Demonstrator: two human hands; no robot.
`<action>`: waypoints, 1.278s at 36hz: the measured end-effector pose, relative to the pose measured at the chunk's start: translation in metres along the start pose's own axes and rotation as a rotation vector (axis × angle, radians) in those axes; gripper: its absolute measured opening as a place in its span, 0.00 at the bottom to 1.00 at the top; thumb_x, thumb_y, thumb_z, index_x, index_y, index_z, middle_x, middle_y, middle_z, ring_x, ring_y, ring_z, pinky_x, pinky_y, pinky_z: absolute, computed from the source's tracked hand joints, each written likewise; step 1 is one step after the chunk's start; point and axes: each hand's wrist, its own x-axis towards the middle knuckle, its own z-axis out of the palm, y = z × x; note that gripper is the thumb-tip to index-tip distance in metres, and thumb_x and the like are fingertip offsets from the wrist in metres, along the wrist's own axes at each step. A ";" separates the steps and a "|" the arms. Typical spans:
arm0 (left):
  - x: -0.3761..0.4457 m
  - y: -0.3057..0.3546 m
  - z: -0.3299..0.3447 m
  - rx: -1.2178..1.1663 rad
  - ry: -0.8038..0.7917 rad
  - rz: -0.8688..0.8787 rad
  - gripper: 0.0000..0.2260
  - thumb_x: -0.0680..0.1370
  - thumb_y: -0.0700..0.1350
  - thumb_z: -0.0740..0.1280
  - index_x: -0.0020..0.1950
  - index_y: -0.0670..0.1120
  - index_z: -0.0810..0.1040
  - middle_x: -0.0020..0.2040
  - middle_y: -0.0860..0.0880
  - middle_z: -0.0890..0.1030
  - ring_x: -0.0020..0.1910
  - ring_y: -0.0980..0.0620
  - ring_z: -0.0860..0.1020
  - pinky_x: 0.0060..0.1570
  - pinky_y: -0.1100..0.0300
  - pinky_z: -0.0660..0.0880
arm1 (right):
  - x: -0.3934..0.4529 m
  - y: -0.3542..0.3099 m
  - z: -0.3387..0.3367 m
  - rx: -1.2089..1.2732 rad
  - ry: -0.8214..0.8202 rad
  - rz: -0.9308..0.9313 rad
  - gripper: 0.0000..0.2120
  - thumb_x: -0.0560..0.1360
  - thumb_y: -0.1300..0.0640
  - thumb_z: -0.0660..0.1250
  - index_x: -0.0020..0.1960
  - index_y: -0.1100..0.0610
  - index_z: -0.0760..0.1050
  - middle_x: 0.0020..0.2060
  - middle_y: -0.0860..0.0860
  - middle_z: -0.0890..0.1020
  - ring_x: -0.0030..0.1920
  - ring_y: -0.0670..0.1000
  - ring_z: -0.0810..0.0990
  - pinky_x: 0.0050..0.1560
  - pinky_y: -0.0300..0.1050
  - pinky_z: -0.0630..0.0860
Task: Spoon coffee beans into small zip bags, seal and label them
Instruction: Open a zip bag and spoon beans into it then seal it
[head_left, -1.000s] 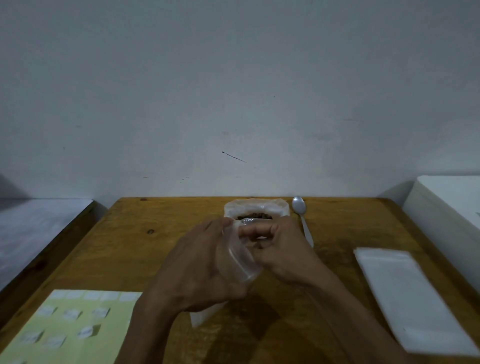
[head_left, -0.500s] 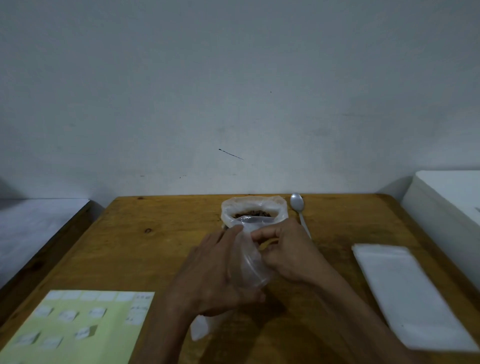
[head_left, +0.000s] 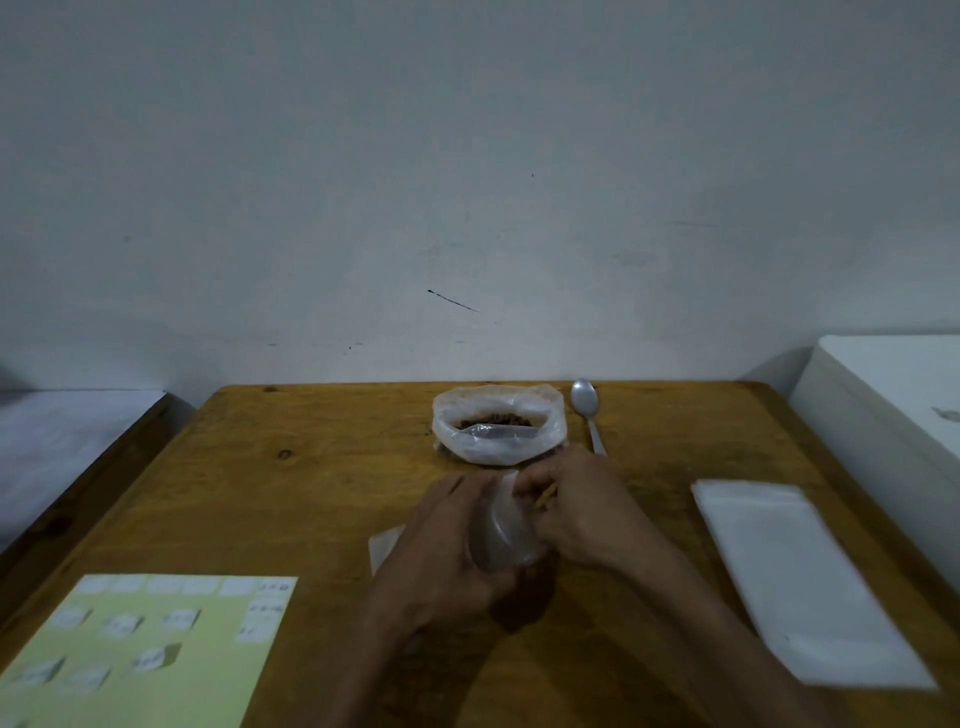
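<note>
A small clear zip bag (head_left: 500, 535) is held between both hands above the wooden table (head_left: 291, 499). My left hand (head_left: 441, 551) wraps around its left side. My right hand (head_left: 576, 506) pinches its top edge. I cannot tell what is inside the bag. Behind the hands stands an open plastic bag of coffee beans (head_left: 498, 423), its rim rolled down. A metal spoon (head_left: 587, 410) lies to the right of it, bowl toward the wall.
A pale green label sheet (head_left: 140, 649) with several white stickers lies at the front left. A stack of flat clear bags (head_left: 800, 577) lies at the right. Another flat bag (head_left: 384, 545) peeks out under my left hand. A white box (head_left: 893, 415) stands beyond the table's right edge.
Both hands with the small bag have come down and toward me, away from the bean bag, whose opening is now in full view. The view has tilted slightly.
</note>
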 end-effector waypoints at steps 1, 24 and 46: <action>0.000 0.000 -0.001 0.020 0.013 0.000 0.36 0.67 0.57 0.76 0.70 0.62 0.61 0.64 0.63 0.65 0.64 0.61 0.65 0.61 0.65 0.68 | 0.000 0.000 0.001 0.008 0.004 0.007 0.11 0.75 0.62 0.71 0.55 0.53 0.85 0.51 0.46 0.86 0.50 0.42 0.81 0.46 0.32 0.76; 0.010 -0.020 -0.040 -0.088 0.212 -0.150 0.38 0.62 0.54 0.81 0.69 0.54 0.71 0.58 0.62 0.73 0.58 0.57 0.72 0.50 0.61 0.75 | 0.040 0.067 -0.018 -0.259 0.237 0.495 0.16 0.76 0.40 0.67 0.47 0.54 0.79 0.41 0.50 0.81 0.43 0.52 0.80 0.40 0.47 0.78; 0.016 -0.018 -0.050 -0.019 0.201 -0.079 0.47 0.58 0.64 0.79 0.73 0.54 0.66 0.64 0.61 0.68 0.60 0.58 0.69 0.58 0.55 0.73 | 0.026 0.039 -0.068 0.299 0.891 0.196 0.08 0.79 0.54 0.66 0.46 0.54 0.82 0.35 0.48 0.85 0.36 0.45 0.84 0.46 0.51 0.82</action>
